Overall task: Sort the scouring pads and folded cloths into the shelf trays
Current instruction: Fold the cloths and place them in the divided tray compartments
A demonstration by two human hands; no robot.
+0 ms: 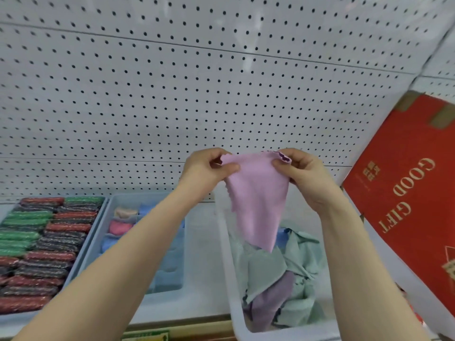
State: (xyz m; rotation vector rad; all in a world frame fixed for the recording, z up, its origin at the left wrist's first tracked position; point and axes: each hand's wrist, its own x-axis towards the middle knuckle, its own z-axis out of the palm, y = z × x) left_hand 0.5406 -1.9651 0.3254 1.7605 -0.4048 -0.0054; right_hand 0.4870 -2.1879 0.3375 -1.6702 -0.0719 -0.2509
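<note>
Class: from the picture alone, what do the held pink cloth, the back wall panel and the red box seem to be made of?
Pink cloth: thin soft fabric, likely microfibre; it drapes limply, with wavy edges.
Wall panel: white pegboard, perhaps painted metal; regular holes, slight sheen.
Red box: printed cardboard; brown tape at its corners.

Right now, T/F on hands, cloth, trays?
1. Both hands pinch the pink cloth by its top corners: left hand, right hand. True.
2. The cloth lies flat in a tray. False: it hangs in the air above the white bin.
3. The left tray holds red, green and dark scouring pads. True.
4. The white bin holds only scouring pads. False: it holds loose green, purple and blue cloths.
5. A red box stands at the right. True.
</note>
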